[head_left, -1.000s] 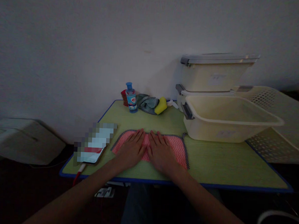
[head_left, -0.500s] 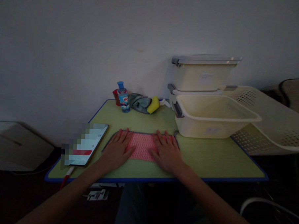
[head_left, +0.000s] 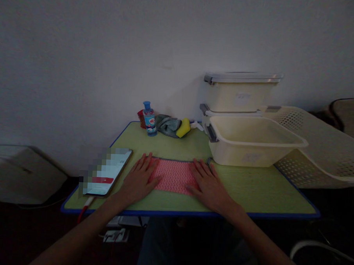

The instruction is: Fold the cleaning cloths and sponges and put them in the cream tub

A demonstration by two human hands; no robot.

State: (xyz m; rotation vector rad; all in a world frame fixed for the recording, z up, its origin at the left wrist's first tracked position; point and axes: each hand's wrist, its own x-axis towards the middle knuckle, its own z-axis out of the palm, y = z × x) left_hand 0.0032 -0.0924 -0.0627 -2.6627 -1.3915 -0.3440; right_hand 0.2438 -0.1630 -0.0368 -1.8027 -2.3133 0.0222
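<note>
A pink textured cloth [head_left: 175, 176] with a dark edging lies flat on the green table [head_left: 250, 194], close to its front edge. My left hand [head_left: 140, 177] rests palm down over the cloth's left end, fingers spread and thumb pointing inward. Over the right end lies my right hand [head_left: 208, 184], also flat with its fingers apart. A dark loop [head_left: 209, 161] of the edging sticks up at the far right corner. The cloth's two ends are partly hidden under my hands.
Left of my left hand lies a phone [head_left: 109, 172] with a cable. At the back stand a blue bottle [head_left: 150, 121], a grey cloth [head_left: 167, 126] and a yellow sponge [head_left: 183, 127]. An open cream bin [head_left: 255, 151], stacked lidded bins [head_left: 240, 94] and a perforated basket [head_left: 326, 131] occupy the right.
My right hand has slid outward to the right across the cloth, leaving more of the pink middle showing. My left hand stays nearly in place. The camera view has shifted slightly.
</note>
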